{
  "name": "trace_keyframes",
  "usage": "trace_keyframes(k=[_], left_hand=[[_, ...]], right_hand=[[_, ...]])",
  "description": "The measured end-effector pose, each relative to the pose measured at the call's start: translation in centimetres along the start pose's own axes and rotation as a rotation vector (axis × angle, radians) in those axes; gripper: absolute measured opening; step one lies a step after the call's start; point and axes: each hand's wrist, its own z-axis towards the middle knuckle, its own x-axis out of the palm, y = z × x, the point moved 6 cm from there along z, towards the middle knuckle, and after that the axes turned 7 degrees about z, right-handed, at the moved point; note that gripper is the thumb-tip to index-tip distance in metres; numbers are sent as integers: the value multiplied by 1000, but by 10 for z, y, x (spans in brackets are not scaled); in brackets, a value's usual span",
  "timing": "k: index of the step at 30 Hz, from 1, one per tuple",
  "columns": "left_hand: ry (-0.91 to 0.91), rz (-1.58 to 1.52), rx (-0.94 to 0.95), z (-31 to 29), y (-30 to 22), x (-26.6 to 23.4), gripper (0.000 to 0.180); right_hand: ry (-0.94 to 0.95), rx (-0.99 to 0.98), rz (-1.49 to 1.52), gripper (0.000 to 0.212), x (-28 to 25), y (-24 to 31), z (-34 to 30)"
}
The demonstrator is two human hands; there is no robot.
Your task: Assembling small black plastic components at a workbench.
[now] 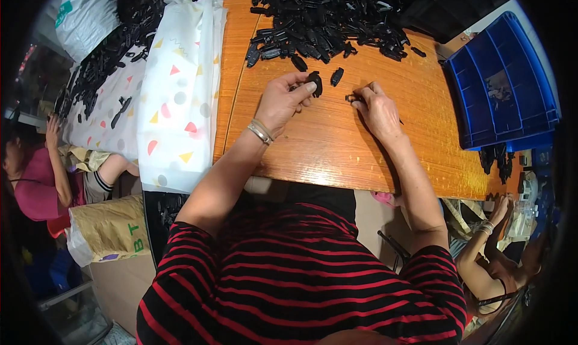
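Observation:
Over the middle of the wooden table (313, 146), my left hand (282, 101) pinches a dark oval plastic part (315, 83) between thumb and fingers. To its right, my right hand (378, 111) is closed at the fingertips on a small black plastic piece (351, 98), held low near the tabletop. One loose black part (337, 76) lies on the wood between the two hands, just beyond them. Farther back spreads a large heap of black plastic parts (325, 23), and a few strays sit along its near edge.
A blue plastic crate (503, 86) stands tilted at the table's right. White patterned sheeting (174, 98) covers the left side, with more black parts (96, 83) beyond it. A brown sack (111, 229) is on the floor. Co-workers sit at left (39, 185) and right (490, 273).

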Motion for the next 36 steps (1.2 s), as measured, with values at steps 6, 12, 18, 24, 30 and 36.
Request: trace_keyframes(k=[6,12,18,24,30,36], left_hand=[[-9,-1,83,-7,-11,3,29],[-6,95,200,-15,-24,8,30],[-16,77,265,-23,-26,2,28],[12,1,177,-31,-9,3,27],[71,-80,246,-41,-11,8,23],[128,-57,248,-55,-19,1,26]], right_hand=[[-108,22,232,20,-15,36,-1],[-296,-12,526,19,-16,77,-3],[-263,-10,568,20,-8,87,-3],[-318,-77,462,22,1,95,-13],[-373,-11,497,55,22,100,-27],[-293,-89,694,39,40,122,-32]])
